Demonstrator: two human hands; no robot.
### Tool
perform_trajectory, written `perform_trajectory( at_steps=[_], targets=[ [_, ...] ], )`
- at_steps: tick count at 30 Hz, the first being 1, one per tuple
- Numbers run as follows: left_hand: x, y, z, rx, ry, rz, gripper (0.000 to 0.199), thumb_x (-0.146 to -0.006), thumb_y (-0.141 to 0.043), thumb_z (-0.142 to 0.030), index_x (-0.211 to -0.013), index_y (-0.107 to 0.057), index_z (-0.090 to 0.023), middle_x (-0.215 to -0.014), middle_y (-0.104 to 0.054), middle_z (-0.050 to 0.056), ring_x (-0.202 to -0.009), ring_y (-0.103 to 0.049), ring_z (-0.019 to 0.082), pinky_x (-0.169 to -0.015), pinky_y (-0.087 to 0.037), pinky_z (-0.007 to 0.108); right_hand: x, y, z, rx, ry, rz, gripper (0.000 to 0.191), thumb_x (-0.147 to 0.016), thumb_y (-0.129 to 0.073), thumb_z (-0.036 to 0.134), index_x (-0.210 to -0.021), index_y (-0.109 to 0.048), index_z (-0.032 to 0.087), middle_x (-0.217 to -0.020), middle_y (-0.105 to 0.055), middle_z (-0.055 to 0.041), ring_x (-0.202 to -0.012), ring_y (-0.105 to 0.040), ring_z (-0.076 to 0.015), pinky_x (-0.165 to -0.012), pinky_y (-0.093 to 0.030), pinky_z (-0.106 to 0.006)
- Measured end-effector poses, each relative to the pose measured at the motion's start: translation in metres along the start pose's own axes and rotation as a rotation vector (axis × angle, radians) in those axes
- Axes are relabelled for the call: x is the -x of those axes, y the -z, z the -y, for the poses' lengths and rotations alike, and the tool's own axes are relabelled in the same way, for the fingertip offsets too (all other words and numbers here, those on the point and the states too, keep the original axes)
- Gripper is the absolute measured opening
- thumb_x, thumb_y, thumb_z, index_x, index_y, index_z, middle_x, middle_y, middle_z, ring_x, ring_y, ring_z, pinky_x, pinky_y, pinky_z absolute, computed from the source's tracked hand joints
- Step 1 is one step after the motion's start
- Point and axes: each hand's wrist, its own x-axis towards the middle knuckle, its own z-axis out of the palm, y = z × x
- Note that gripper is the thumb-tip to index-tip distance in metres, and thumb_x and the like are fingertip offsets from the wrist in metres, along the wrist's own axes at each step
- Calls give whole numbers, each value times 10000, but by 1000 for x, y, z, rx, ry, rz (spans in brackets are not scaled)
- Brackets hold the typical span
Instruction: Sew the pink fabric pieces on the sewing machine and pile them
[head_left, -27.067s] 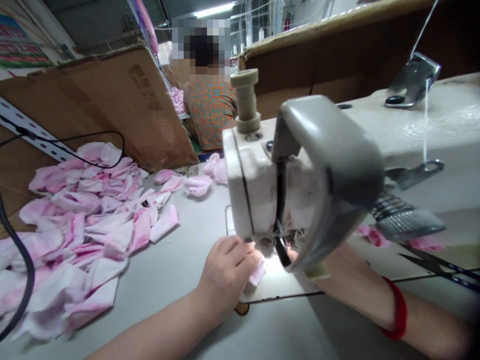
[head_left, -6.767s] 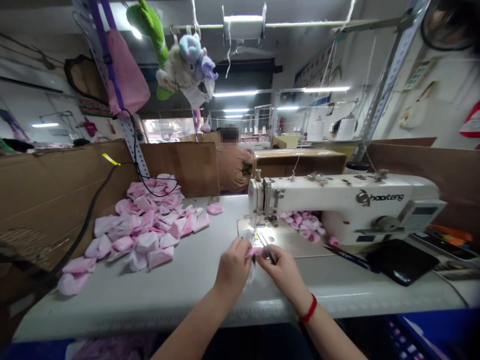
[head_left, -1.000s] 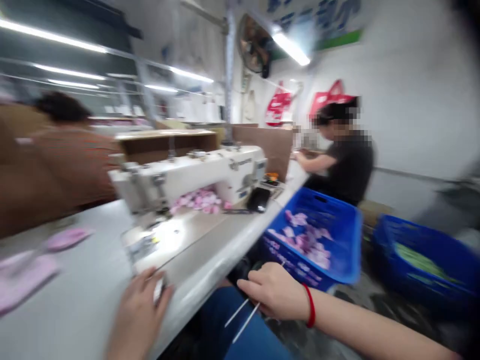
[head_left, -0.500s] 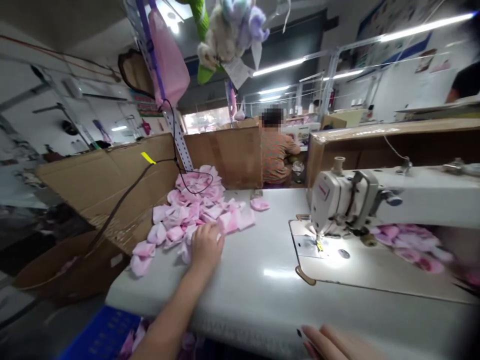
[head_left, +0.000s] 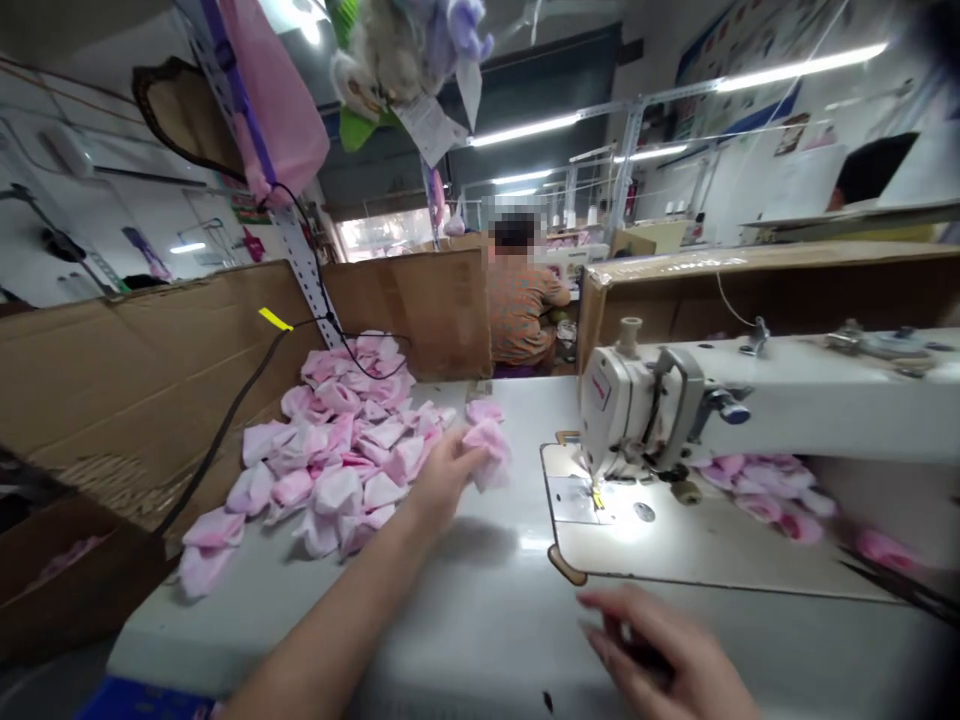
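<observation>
A pink fabric scrap (head_left: 487,455) is gripped by the left hand (head_left: 446,478) at twelve o'clock; the right hand (head_left: 664,645) is held open and empty at five o'clock.

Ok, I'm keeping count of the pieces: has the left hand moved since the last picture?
Yes, the left hand has moved right, toward the sewing machine's needle plate, and now holds a pink fabric piece.

Nothing readable; wall posters (head_left: 739,75) too small & blurred to make out.
</observation>
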Motion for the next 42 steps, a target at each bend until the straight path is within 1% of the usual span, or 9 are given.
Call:
perform_trajectory(
  at_steps=[3, 6, 11, 17, 24, 28, 33, 38, 42],
  targets=[
    [37, -19, -25, 279, 8, 58, 294, -815, -359, -332, -985, -474, -121, -804, -569, 71, -717, -546, 151, -659, -427, 275, -26, 5, 15, -494, -301, -50, 322, -755, -478, 404, -1007, -523, 208, -914, -584, -56, -472, -421, -66, -424, -346, -192],
    [69, -36, -38, 840, 97, 94, 199, -740, -529, -291, -887, -538, -156, -768, -560, 37, -744, -533, 147, -697, -413, 265, -38, 0, 26, -886, -399, 24, 284, -748, -490, 410, -919, -521, 186, -740, -547, 8, -377, -174, -26, -342, -158, -185],
    [99, -39, -36, 1032, 234, 236, 278, -701, -572, -282, -956, -538, -175, -861, -555, 38, -812, -522, 157, -752, -415, 283, -28, -5, 23, -784, -335, -78, 146, -698, -554, 299, -748, -513, 169, -573, -422, 51, -467, -307, -64, -442, -265, -196],
    [102, -36, -38, 418, 160, 105, 163, -668, -598, -211, -815, -552, -157, -852, -557, 42, -788, -522, 173, -678, -434, 264, -13, 6, 21, -228, -134, -127, 59, -698, -472, 195, -730, -519, 179, -668, -508, 6, -585, -441, -125, -536, -346, -242],
    [104, -64, -41, 74, -145, -200, 59, -726, -506, -162, -675, -478, -167, -915, -540, 62, -871, -511, 191, -702, -425, 282, -7, 2, 15, -371, -259, -163, 434, -658, -558, 306, -1050, -425, 174, -964, -550, -66, -854, -513, -186, -703, -421, -297],
    [108, -76, -36, 27, -163, -185, 80, -707, -491, -109, -684, -447, -173, -917, -521, 58, -894, -494, 188, -739, -408, 296, -8, 2, 9, -294, -303, -184, 155, -675, -465, 217, -820, -489, 169, -711, -565, -17, -651, -515, -154, -589, -404, -269],
    [106, -71, -30, -140, -155, -143, 71, -698, -466, -113, -689, -438, -177, -758, -506, 18, -760, -498, 157, -688, -399, 270, -9, 5, 4, -210, -275, -166, 192, -625, -436, 130, -797, -504, 181, -721, -570, -12, -675, -514, -163, -606, -383, -272],
    [91, -43, -11, -435, -78, -119, 45, -702, -444, -139, -675, -465, -168, -719, -513, 22, -735, -500, 173, -660, -388, 285, -4, -4, -3, 17, -250, -95, 341, -692, -504, 338, -1002, -476, 199, -799, -578, -30, -515, -485, -142, -503, -383, -277],
    [64, -9, -1, -521, -76, 31, 110, -651, -561, -210, -754, -548, -174, -759, -565, 9, -726, -531, 159, -630, -412, 247, 1, -3, -13, 87, -177, -87, 288, -742, -461, 405, -941, -504, 201, -811, -585, -53, -667, -545, -179, -583, -424, -282]
  ],
)
